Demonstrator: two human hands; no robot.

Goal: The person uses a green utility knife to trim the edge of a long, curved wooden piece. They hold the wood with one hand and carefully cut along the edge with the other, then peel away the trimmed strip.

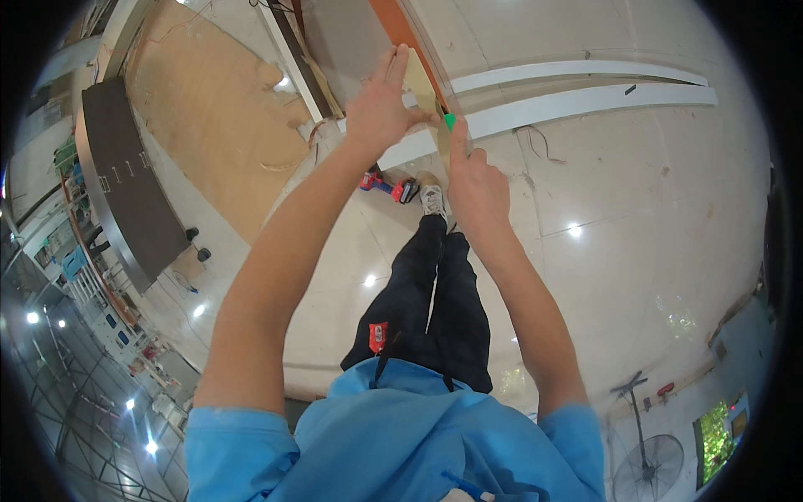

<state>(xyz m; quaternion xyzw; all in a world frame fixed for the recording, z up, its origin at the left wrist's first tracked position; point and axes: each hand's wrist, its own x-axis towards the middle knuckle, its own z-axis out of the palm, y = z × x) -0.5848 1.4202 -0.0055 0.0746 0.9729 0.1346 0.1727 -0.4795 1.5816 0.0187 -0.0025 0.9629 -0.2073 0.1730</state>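
Note:
My left hand (381, 107) presses against a narrow tan strip (421, 77), its fingers stretched along the strip's left edge and its thumb spread across it. The strip stands in front of an orange panel (399, 23). My right hand (479, 186) is closed around a small green tool (450, 122), with the index finger laid along it. Only its green end shows, against the strip's right side. The rest of the tool is hidden in my fingers, so its kind is unclear. Both hands are close together.
A red and blue cordless power tool (390, 187) lies on the tiled floor by my shoe (432, 197). Long white boards (552, 107) extend to the right. A tan sheet (219, 109) lies left, beside a dark curved panel (125, 184). A fan (648, 470) stands lower right.

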